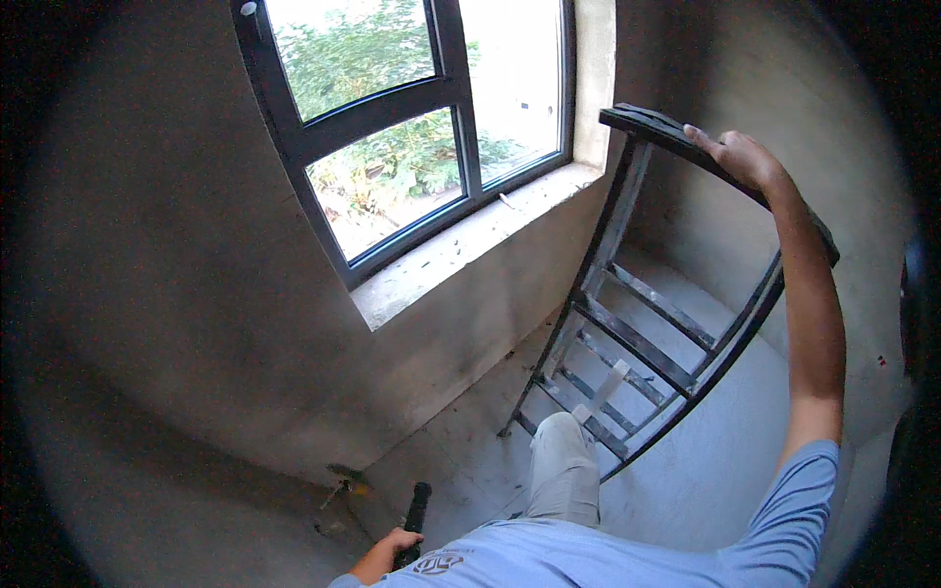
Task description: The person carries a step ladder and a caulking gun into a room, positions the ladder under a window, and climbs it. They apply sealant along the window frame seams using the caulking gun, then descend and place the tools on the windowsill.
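My right hand (740, 157) reaches out with a raised arm and is closed over the top bar of a stepladder (635, 343). The ladder has a dark frame with pale, worn patches on its rungs, and it leans in view. Low down, my left hand (400, 539) is wrapped round a black, ridged, rod-shaped tool (418, 505); part of it is hidden, and its kind is unclear. My leg in light trousers (564, 465) is beside the ladder's lower rungs, near a small whitish strip (614, 377).
A dark-framed window (377, 100) with a pale, debris-strewn sill (470, 245) is set in the bare plastered wall ahead. On the floor by the wall lies a small yellow-and-dark object (350, 480). Another wall (745, 167) rises behind the ladder.
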Demonstrator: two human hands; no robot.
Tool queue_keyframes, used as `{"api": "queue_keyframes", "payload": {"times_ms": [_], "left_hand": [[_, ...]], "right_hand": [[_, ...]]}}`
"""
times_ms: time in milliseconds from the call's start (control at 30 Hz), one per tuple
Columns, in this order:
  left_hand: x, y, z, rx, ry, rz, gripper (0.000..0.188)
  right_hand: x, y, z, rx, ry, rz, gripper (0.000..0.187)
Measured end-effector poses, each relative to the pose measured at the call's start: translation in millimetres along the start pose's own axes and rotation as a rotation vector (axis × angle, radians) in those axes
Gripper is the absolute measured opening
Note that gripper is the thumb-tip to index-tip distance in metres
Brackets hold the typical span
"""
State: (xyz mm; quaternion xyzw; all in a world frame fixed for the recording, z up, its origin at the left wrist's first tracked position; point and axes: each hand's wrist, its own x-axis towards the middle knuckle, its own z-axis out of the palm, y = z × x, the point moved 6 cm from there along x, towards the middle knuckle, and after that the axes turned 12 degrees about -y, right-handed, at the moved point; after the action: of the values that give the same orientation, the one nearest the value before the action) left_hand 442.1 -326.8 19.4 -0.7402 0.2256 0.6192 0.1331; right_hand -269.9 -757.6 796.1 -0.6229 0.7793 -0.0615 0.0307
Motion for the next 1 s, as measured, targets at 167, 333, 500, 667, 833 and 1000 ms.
{"api": "queue_keyframes", "payload": {"times_ms": [167,333,500,667,833,1000], "left_hand": [[-29.7,11.0,-9.8,0.215,0.011,0.123,0.055],[-55.5,16.1,-10.7,0.191,0.01,0.093,0.056],[-41.6,0.9,-4.0,0.14,0.027,0.136,0.055],[-23.0,-13.5,0.4,0.112,0.021,0.114,0.054],[-42.7,3.7,9.8,0.07,0.023,0.12,0.054],[-62.1,34.3,27.6,0.005,0.06,0.12,0.054]], "right_hand": [[-16.0,-14.2,4.3,-0.041,0.003,-0.097,0.106],[-14.0,-29.3,-3.2,-0.003,0.054,-0.167,0.085],[-25.1,-44.6,-13.8,-0.128,0.051,-0.021,0.091],[-42.2,-72.2,-47.7,-0.093,0.463,-0.385,0.059],[-147.9,69.0,-32.9,0.096,1.388,-0.77,0.032],[-123.2,278.8,109.8,1.227,1.275,-0.216,0.049]]}}
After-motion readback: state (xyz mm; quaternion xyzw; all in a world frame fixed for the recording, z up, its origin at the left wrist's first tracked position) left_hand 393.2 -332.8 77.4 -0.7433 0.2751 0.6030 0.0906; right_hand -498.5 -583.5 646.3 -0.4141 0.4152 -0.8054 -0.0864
